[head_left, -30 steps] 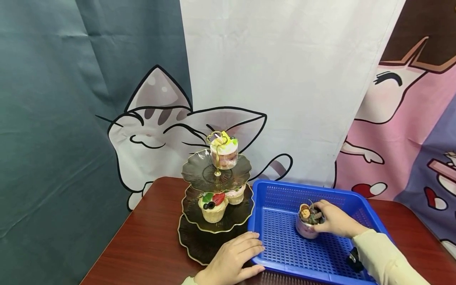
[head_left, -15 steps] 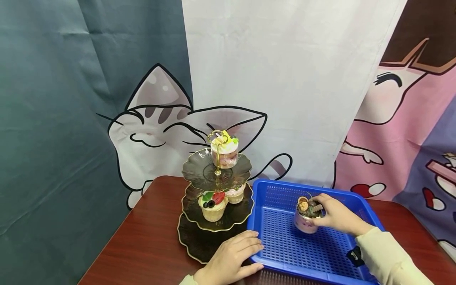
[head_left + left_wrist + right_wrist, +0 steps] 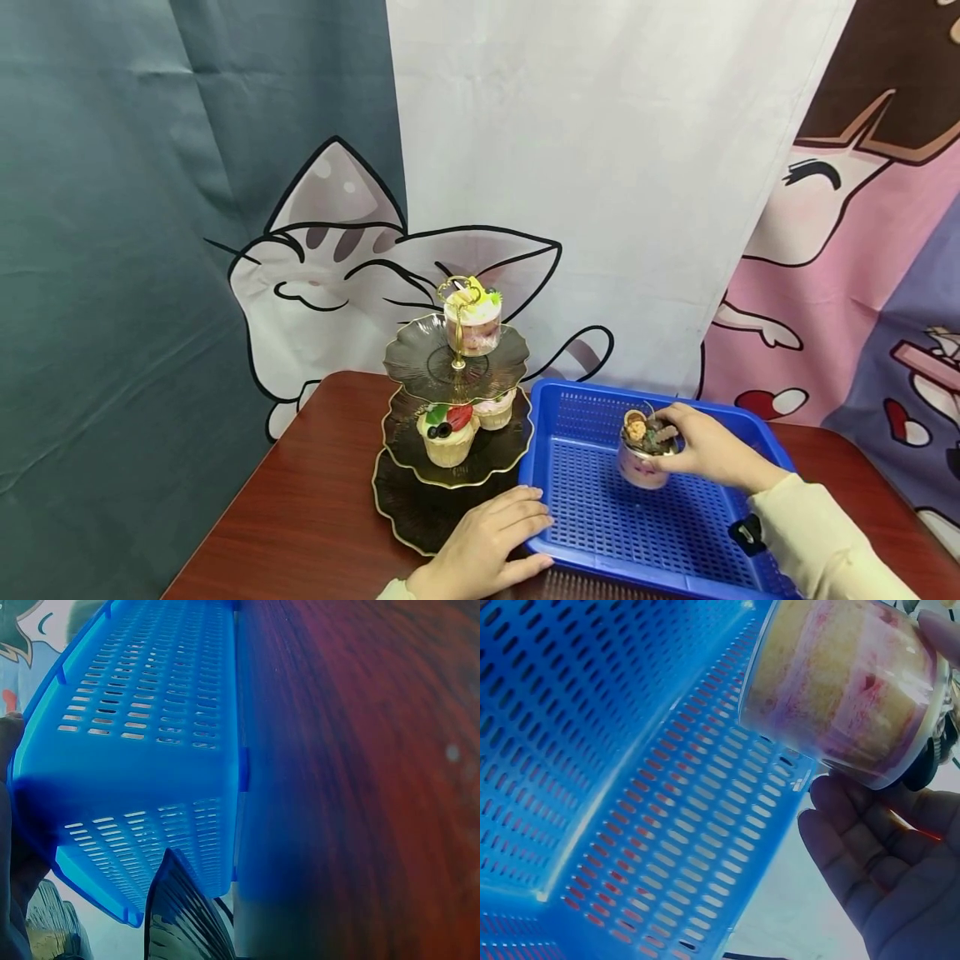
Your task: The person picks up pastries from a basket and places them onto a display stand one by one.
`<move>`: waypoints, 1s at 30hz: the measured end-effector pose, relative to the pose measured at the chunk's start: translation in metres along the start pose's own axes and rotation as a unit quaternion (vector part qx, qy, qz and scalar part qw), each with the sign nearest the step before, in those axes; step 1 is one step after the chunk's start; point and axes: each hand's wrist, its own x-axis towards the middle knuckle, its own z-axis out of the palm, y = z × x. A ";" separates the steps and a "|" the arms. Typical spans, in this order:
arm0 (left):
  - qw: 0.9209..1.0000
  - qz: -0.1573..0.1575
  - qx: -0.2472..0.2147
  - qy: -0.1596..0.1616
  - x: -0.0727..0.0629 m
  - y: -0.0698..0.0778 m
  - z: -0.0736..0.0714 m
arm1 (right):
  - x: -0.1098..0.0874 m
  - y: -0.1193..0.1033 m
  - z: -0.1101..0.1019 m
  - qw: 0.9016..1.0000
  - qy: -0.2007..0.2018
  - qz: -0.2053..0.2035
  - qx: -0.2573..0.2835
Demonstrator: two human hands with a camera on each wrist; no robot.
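My right hand (image 3: 708,450) grips a clear dessert cup (image 3: 643,468) by its upper rim, over the blue basket (image 3: 600,565). Dark pieces and a round biscuit top the cup; in the right wrist view its pink and yellow cake layers (image 3: 840,682) show through the wall, and it hangs above the basket floor. My left hand (image 3: 487,542) rests with extended fingers on the basket's near left corner. Left of the basket stands a three-tier stand (image 3: 457,383) of dark gold-edged plates. A white and yellow dessert cup (image 3: 474,329) sits on its top plate.
Two cupcakes share the middle plate: a fruit-topped one (image 3: 448,442) in front and a pale pink one (image 3: 497,410) behind. The stand's bottom plate (image 3: 420,512) lies partly behind my left hand. A printed cloth (image 3: 600,167) hangs behind the reddish wooden table (image 3: 300,500).
My right hand has lifted the dessert cup slightly up from the basket floor and a little to the left. The left hand stays at the basket's corner.
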 end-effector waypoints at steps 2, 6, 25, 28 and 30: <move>1.000 0.000 0.000 -0.001 0.000 0.000 0.000 | 0.000 -0.002 -0.001 1.000 0.004 -0.004 0.003; 1.000 -0.003 -0.001 -0.005 -0.001 0.001 0.000 | 0.000 -0.006 -0.003 1.000 0.011 -0.011 0.004; 1.000 -0.009 -0.006 -0.008 -0.001 0.001 0.000 | 0.007 -0.028 -0.022 0.998 0.034 -0.047 -0.014; 1.000 -0.011 -0.010 -0.006 0.000 0.000 0.000 | 0.009 -0.034 -0.027 0.998 0.036 -0.051 -0.012; 1.000 -0.011 -0.013 -0.005 0.001 0.000 0.000 | 0.009 -0.037 -0.029 0.998 0.035 -0.053 -0.010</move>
